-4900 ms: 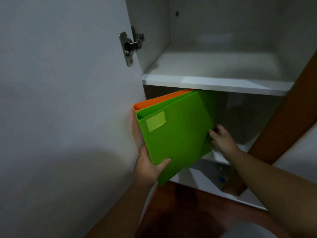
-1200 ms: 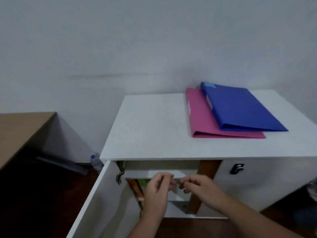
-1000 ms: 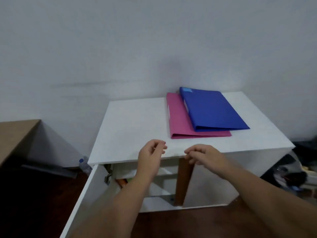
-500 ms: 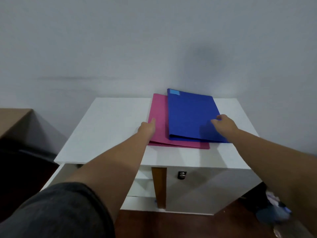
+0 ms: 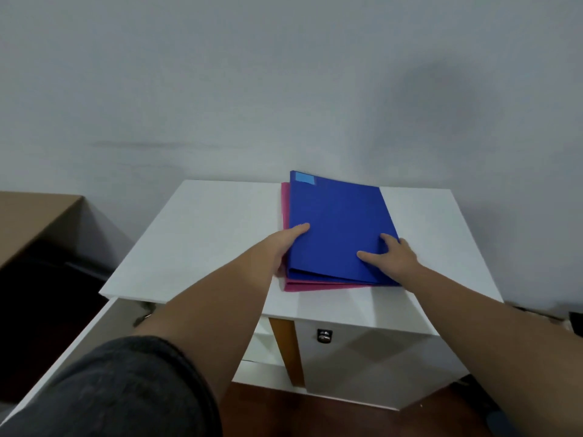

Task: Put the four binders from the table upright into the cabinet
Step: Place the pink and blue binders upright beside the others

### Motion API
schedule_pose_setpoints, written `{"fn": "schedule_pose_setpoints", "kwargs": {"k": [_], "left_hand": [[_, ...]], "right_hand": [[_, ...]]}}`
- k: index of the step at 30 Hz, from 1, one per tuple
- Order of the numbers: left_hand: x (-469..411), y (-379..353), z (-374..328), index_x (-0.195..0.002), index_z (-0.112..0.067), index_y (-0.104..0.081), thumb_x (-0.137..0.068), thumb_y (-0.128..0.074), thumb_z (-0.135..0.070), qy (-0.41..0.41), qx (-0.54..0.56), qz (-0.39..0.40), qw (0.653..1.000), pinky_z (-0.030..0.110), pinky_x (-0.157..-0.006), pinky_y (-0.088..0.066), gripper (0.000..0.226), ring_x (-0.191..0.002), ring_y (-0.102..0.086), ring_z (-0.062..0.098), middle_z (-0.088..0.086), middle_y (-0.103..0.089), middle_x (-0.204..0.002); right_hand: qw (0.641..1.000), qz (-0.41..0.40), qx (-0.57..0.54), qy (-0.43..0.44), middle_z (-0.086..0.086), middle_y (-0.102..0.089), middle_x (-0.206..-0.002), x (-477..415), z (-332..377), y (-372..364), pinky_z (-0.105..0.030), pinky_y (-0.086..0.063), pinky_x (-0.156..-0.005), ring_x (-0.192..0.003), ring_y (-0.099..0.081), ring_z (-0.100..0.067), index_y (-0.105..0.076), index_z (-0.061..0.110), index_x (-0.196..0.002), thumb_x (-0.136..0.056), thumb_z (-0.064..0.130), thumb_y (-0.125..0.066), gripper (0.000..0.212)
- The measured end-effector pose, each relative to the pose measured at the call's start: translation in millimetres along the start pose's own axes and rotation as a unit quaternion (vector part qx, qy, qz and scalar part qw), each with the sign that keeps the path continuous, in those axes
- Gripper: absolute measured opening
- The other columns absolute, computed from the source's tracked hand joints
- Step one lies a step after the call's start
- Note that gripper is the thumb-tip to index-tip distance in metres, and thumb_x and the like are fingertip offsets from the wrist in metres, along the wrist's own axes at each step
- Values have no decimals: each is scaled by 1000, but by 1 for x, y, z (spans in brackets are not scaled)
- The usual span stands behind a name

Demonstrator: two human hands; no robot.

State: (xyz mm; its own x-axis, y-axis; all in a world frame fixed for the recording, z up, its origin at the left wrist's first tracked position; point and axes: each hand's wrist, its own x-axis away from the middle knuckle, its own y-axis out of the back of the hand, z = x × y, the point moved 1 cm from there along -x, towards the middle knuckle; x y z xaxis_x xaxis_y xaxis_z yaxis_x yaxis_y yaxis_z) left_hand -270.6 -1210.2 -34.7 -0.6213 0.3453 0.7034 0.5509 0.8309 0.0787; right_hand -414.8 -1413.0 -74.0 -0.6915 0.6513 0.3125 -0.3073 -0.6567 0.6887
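Note:
A blue binder (image 5: pixel 334 222) lies flat on top of a pink binder (image 5: pixel 285 209) on the white table top (image 5: pixel 214 234). My left hand (image 5: pixel 285 244) grips the left edge of the two binders, thumb on the blue cover. At the blue binder's right front corner my right hand (image 5: pixel 394 258) holds on, with fingers spread over the cover. Below the table top, the cabinet (image 5: pixel 258 351) stands open on its left side. The orange and green binders are hidden from this angle.
The cabinet's white left door (image 5: pixel 79 348) swings out toward me at the lower left. The right door (image 5: pixel 362 357) is closed, with a small metal knob (image 5: pixel 324 335). A brown desk (image 5: pixel 28 219) stands at the left. The wall is right behind the table.
I stood up from the cabinet, where the green and orange binders went in. Both hands rose to the table top and now grasp the blue and pink binders, which have turned slightly.

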Motion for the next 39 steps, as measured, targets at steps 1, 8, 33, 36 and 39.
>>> {"fn": "schedule_pose_setpoints", "kwargs": {"k": [1,8,33,36,39], "left_hand": [[3,1,-1,-107,-17,-61,-67,-79,-57,14,0,3,1000,35,-61,-60,59,-78,-74,24,4,-75,-91],[27,7,18,-118,-14,-59,-80,-77,-33,-73,99,60,991,34,-60,-62,47,-85,-77,23,5,-79,-100],[75,39,17,-129,-35,-43,-77,-80,-39,-360,-39,-40,931,31,-82,-58,63,-110,-62,12,-13,-60,-124],[77,51,23,-124,-37,-43,-79,-78,-38,-349,-15,-42,936,29,-78,-57,57,-107,-63,11,-15,-60,-120],[82,69,29,-131,-29,-45,-82,-76,-37,-312,62,-16,948,46,-92,-57,59,-111,-64,21,-3,-62,-127]], "right_hand": [[1000,3,-26,1,-6,-34,-148,2,0,1,-47,-34,-109,-133,-38,-31,-33,23,-145,-70,58,-71,91],[931,33,-349,-104,-6,-37,-150,6,-1,33,-42,-40,-99,-125,-46,-27,-24,19,-148,-81,36,-71,84],[902,-43,-416,112,9,-65,-110,49,32,39,-32,-49,-84,-101,-62,-11,-58,31,-98,-96,19,-49,15],[910,-34,-397,113,12,-65,-109,56,42,33,-33,-50,-82,-102,-61,-12,-57,32,-99,-96,22,-50,12],[919,-25,-378,110,13,-63,-112,69,57,22,-39,-51,-85,-103,-61,-15,-55,32,-107,-97,28,-49,13]]}}
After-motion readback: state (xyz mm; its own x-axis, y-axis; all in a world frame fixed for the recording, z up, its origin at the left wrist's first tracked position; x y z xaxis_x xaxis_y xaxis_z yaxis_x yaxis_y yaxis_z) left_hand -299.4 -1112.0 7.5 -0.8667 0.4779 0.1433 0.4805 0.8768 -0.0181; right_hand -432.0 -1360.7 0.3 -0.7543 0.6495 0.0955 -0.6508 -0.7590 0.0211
